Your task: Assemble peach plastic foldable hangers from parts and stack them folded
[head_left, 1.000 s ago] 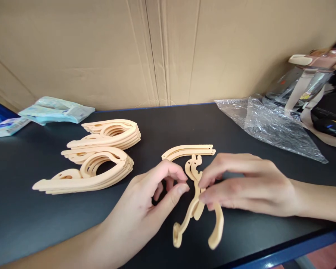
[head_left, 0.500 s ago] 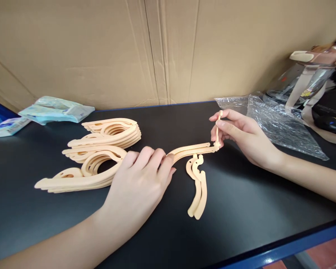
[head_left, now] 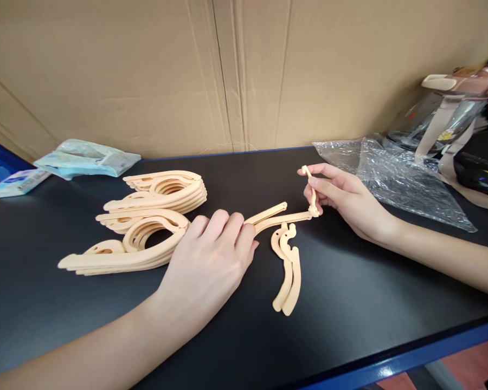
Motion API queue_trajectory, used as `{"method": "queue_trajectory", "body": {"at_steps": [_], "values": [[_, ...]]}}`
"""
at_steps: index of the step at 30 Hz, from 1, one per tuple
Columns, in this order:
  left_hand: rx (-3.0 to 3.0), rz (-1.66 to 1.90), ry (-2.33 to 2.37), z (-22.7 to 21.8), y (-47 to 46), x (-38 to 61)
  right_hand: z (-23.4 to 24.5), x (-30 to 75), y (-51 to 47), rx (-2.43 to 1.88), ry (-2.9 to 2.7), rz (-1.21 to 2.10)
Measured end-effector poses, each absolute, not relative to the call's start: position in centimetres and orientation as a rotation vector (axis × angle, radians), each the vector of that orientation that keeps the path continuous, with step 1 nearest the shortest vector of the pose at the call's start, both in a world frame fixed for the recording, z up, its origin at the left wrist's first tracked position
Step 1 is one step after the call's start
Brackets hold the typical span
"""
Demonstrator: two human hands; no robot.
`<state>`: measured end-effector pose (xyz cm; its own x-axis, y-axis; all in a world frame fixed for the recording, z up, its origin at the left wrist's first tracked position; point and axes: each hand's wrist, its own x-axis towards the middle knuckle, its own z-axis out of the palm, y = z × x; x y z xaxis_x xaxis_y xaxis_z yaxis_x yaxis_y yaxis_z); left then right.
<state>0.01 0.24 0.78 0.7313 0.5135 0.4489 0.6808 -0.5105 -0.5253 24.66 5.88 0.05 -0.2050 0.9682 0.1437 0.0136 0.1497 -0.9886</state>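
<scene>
My left hand (head_left: 207, 265) lies knuckles up on the black table (head_left: 350, 292), its curled fingers pressing down the left end of two thin beige curved arm pieces (head_left: 274, 215). My right hand (head_left: 341, 197) pinches a small beige hook piece (head_left: 311, 189) standing upright at the right end of those arm pieces. Just in front lie two more curved beige pieces (head_left: 288, 273), side by side and untouched. Left of my left hand sits a stack of folded beige hangers (head_left: 142, 238).
A cardboard wall (head_left: 244, 76) backs the table. Crumpled clear plastic (head_left: 394, 176) and a glass jug with a beige handle (head_left: 443, 116) are at the right. Blue-white packets (head_left: 85, 158) lie at the far left. The table's blue front edge (head_left: 410, 355) runs along the bottom right.
Both hands left the two curved pieces on the table and went to the arm pieces behind. My right hand raised the hook piece, and the upper arm piece has since lifted apart.
</scene>
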Motion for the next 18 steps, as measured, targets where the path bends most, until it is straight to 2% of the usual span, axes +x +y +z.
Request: {"method": "queue_trajectory", "body": {"at_steps": [8,13,18], "values": [[-2.253,-0.379,-0.973,0.60,0.56,-0.07,-0.02,24.64,6.03,-1.030,-1.396,1.226],[-2.244,-0.651,-1.118,0.62,0.65,-0.28,0.02,24.98,6.29,-1.050,-1.266,1.174],[-2.496,-0.951,-1.436,1.08,0.24,-0.57,-0.06,25.08,6.45,-1.044,-1.281,1.248]]}}
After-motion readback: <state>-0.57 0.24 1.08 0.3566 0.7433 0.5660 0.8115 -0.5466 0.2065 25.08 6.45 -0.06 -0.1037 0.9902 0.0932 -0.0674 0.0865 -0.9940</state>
